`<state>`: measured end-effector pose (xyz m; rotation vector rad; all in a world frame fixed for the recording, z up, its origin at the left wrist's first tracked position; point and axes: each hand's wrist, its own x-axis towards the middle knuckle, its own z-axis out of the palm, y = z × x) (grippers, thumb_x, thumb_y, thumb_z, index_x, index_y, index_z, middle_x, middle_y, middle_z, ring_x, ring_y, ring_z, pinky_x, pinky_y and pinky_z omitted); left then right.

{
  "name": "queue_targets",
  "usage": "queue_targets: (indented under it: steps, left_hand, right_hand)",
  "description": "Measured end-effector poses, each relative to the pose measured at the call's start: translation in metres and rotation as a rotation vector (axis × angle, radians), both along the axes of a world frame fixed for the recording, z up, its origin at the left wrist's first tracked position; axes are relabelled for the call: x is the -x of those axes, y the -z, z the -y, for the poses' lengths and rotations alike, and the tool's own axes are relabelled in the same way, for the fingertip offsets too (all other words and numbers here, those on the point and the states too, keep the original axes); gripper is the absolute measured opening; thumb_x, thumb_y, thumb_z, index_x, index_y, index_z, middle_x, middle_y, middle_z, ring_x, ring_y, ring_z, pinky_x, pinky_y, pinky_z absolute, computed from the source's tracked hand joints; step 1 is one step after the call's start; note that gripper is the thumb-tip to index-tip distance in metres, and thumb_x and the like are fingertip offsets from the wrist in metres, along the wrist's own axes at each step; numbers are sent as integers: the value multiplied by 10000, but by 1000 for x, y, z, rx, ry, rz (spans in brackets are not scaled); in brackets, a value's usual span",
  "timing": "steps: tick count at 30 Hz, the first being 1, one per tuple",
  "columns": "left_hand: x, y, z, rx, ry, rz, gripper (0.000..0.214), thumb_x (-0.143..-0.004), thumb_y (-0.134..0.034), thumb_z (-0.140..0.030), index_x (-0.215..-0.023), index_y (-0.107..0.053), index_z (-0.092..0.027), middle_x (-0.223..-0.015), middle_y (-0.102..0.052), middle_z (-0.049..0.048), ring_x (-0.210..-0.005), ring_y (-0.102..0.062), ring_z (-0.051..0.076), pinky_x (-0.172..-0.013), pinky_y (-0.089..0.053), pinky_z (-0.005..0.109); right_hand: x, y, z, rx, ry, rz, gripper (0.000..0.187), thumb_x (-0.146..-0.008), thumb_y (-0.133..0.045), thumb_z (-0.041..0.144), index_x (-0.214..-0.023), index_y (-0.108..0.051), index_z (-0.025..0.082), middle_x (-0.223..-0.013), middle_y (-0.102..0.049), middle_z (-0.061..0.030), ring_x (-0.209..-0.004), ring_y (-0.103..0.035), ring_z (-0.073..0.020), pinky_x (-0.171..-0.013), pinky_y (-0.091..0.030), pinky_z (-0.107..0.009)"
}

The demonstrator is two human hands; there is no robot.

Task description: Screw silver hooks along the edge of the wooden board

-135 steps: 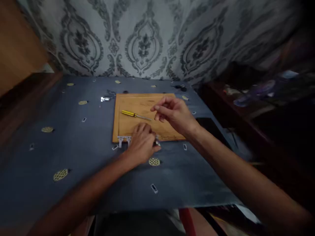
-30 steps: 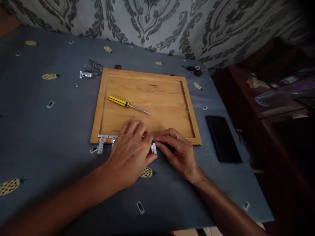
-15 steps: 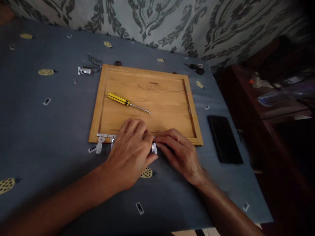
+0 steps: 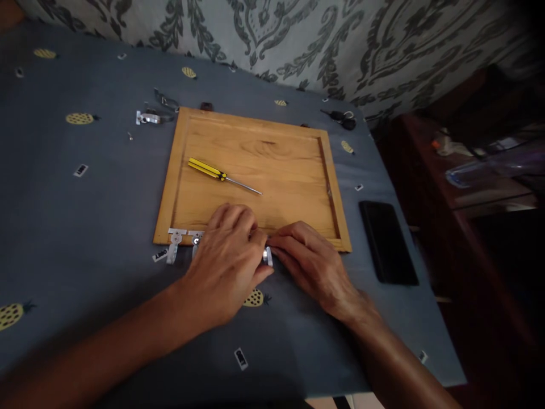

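Cloth (image 4: 85, 227): bracket (image 4: 176, 237) under left grip (image 4: 225, 264) (half-hidden).

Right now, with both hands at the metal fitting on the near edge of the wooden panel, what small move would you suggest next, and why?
I would probably lift the right hand to the yellow screwdriver, leaving the left hand pressed on the metal fitting. Both hands meet at that fitting on the wooden panel's near edge, and the screwdriver lies untouched just beyond them.

Silver hinge (image 4: 267, 255), mostly hidden, abuts the near edge of the wooden panel (image 4: 255, 153).
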<state>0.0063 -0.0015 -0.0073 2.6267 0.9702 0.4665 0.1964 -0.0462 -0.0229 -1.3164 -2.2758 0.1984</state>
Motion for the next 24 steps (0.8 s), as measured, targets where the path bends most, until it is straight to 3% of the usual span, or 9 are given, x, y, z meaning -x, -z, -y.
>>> queue_targets:
  steps: [7,13,24]
  left_hand:
    - [0,2,0,2,-1,9,295,-789,-829,-363,-910,-701,-125,-1027,-639,99,-1078,-549,304,-967,-484,489]
    - [0,2,0,15,3,21,296,-793,-826,-348,-937,-704,-119,-1017,-635,94,-1064,-548,296,-979,-473,481]
    - [1,3,1,-27,2,9,323,-784,-831,-379,-933,-703,-122,-1005,-627,89,-1050,-546,296,-966,-479,472]
  right_hand:
    - [-3,-1,-4,36,-15,-72,166,-983,-558,165,-1008,-722,160,-867,-707,-69,-792,-691,-161,-688,-594,-290]
    - [-4,7,-3,81,9,-266,202,-936,-637,140,-1064,-759,238,-866,-726,-39,-770,-704,-142,-687,-600,-268]
    - [-3,12,-1,157,19,-409,290,-908,-669,131,-1120,-768,302,-924,-759,-39,-814,-721,-149,-729,-625,-294]
